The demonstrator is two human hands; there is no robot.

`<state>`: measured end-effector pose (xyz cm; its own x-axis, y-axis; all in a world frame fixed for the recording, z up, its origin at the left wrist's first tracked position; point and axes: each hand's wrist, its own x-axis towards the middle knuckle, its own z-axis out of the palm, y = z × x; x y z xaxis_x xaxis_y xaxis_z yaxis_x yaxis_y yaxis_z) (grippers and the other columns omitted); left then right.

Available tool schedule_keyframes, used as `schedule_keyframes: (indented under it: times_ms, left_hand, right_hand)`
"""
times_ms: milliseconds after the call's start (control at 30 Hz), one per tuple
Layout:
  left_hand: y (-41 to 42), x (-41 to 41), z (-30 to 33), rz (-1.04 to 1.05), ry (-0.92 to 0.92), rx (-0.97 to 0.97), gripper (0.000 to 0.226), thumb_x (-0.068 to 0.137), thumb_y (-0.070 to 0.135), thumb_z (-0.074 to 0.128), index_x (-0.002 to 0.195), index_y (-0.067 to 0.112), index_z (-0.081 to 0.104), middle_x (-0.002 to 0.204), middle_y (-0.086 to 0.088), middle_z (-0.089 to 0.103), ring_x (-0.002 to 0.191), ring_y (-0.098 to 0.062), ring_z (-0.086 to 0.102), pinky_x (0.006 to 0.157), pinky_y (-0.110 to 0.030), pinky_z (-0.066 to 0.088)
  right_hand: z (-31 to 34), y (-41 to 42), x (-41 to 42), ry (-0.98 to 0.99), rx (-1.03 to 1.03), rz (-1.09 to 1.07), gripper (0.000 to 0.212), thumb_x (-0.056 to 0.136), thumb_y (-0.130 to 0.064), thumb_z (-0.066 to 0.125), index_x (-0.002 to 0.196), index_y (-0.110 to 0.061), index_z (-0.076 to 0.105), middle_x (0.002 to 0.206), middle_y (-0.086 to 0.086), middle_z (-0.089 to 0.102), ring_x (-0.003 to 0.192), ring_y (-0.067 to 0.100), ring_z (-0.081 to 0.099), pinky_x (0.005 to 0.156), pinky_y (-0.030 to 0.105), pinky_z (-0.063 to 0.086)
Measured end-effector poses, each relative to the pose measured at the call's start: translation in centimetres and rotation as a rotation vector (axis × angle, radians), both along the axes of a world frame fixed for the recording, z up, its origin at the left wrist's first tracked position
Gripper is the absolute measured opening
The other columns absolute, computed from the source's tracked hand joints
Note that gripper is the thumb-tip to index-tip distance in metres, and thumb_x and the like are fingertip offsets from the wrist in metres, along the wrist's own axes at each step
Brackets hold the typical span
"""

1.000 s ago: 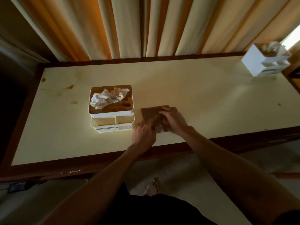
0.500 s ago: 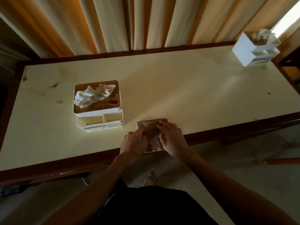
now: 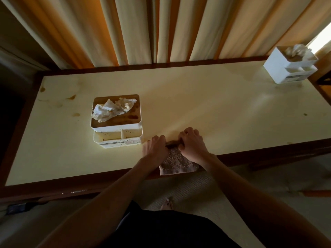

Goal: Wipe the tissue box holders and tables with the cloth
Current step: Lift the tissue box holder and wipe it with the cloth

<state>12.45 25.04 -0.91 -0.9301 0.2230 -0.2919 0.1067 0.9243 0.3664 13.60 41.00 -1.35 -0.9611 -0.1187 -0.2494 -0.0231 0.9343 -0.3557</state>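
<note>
Brown terry cloth lies folded at the near edge of the cream-topped, dark-wood-rimmed table, its near hem overhanging. The left hand and right hand both curl round its far fold. The stained white tissue box holder stands just left; another white holder sits far right.

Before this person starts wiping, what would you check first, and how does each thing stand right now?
1. Cloth in hand: ok, left hand and right hand both grip its far edge.
2. Cloth folded flat: not ok, it overhangs the table edge.
3. Near tissue box holder within reach: ok.
4. Stains visible at the table's left end: ok.
5. Far tissue box holder reachable: cannot tell.
</note>
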Motion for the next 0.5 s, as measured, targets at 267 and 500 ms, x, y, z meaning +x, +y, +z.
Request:
schedule_keyframes:
  times_ms: [267, 500]
  left_hand:
    - [-1.7, 0.6, 0.8, -0.088, 0.191, 0.176, 0.021, 0.080, 0.032, 0.066, 0.092, 0.016, 0.064, 0.107, 0.003, 0.047, 0.101, -0.012, 0.043, 0.071, -0.026, 0.042]
    - [-2.8, -0.7, 3.4, -0.007, 0.211, 0.491, 0.010, 0.075, 0.009, 0.067, 0.081, 0.014, 0.060, 0.066, 0.004, 0.056, 0.059, -0.017, 0.052, 0.054, -0.025, 0.038]
  right_hand:
    - [1.1, 0.9, 0.3, -0.062, -0.586, -0.136, 0.019, 0.093, -0.002, 0.057, 0.099, -0.019, 0.051, 0.081, 0.010, 0.062, 0.065, 0.027, 0.060, 0.057, 0.041, 0.050]
    - [3.4, 1.2, -0.6, -0.202, -0.795, -0.158, 0.021, 0.088, -0.012, 0.074, 0.108, -0.017, 0.069, 0.094, 0.014, 0.074, 0.089, 0.026, 0.071, 0.077, 0.036, 0.056]
